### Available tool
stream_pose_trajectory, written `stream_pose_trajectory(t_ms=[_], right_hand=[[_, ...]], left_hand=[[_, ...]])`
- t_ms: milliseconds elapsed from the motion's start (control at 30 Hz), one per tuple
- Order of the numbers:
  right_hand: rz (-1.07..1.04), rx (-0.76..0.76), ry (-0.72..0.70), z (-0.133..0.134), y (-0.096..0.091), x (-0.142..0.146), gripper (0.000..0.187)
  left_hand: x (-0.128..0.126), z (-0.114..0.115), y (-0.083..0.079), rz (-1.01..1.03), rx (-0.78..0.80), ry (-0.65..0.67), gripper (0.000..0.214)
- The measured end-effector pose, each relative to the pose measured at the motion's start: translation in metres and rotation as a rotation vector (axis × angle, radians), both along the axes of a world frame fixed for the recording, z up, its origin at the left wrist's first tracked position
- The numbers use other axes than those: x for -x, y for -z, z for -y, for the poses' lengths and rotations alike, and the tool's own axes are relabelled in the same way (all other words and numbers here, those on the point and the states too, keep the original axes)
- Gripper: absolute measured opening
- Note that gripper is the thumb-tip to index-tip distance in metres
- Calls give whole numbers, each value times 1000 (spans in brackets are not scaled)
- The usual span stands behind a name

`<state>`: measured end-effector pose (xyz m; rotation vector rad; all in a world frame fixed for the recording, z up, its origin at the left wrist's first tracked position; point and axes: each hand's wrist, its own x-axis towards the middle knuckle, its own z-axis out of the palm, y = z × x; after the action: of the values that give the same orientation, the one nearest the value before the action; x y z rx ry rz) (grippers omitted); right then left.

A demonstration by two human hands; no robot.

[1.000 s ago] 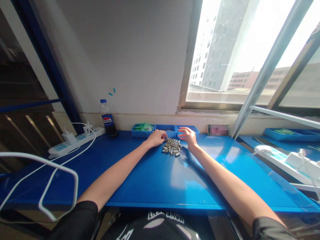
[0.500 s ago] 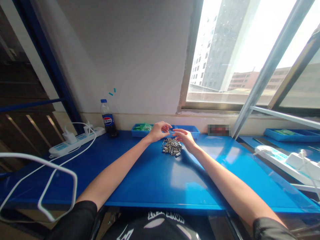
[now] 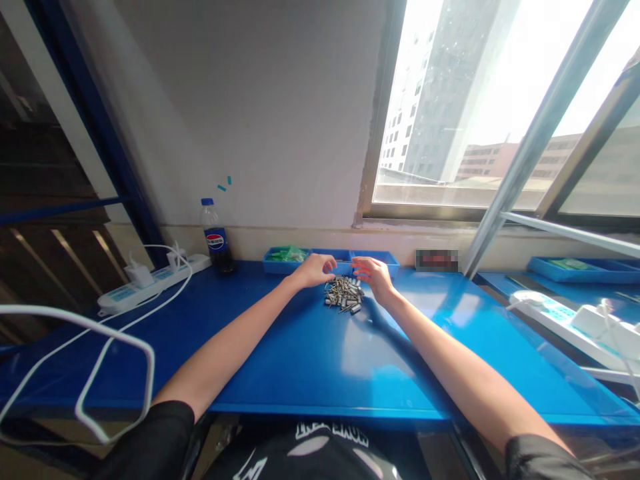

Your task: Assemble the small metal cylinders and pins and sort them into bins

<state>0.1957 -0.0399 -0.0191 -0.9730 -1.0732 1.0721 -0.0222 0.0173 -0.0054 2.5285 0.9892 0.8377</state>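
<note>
On the blue table lies a pile of small metal parts (image 3: 344, 292), some thin pins and some short cylinders. Just behind its left side hovers my left hand (image 3: 319, 269), fingers curled, with a gap showing between thumb and fingers. Facing it from the right, my right hand (image 3: 374, 275) has its fingertips pinched together. A thin, pale metal piece (image 3: 343, 261) seems to stick out of that pinch toward the left hand; its exact kind is too small to tell. Both hands are in the air, apart from each other.
Behind the hands stands a blue divided tray (image 3: 280, 268) with green packets (image 3: 287, 254) in its left compartment. A cola bottle (image 3: 216, 240) and a white power strip (image 3: 150, 287) are at the left. White cable (image 3: 150, 360) loops over the table's left side. A metal post (image 3: 505, 193) rises at right.
My left hand has dropped slightly and drawn back left, its fingers more curled. My right hand has shifted a little to the right, widening the gap between the hands.
</note>
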Motion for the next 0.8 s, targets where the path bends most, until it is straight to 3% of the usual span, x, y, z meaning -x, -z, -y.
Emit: stream_pose_trajectory(t_ms=[167, 400, 667, 800], right_hand=[[-41, 5, 132, -7, 3, -8, 39], [-11, 21, 92, -7, 4, -5, 37], [15, 22, 52, -2, 2, -2, 31], [27, 19, 23, -1, 2, -1, 29]], left_hand=[[5, 0, 10, -153, 75, -20, 30], [5, -5, 17, -193, 102, -54, 47], [5, -3, 13, -58, 89, -21, 46], [1, -2, 2, 121, 71, 16, 31]])
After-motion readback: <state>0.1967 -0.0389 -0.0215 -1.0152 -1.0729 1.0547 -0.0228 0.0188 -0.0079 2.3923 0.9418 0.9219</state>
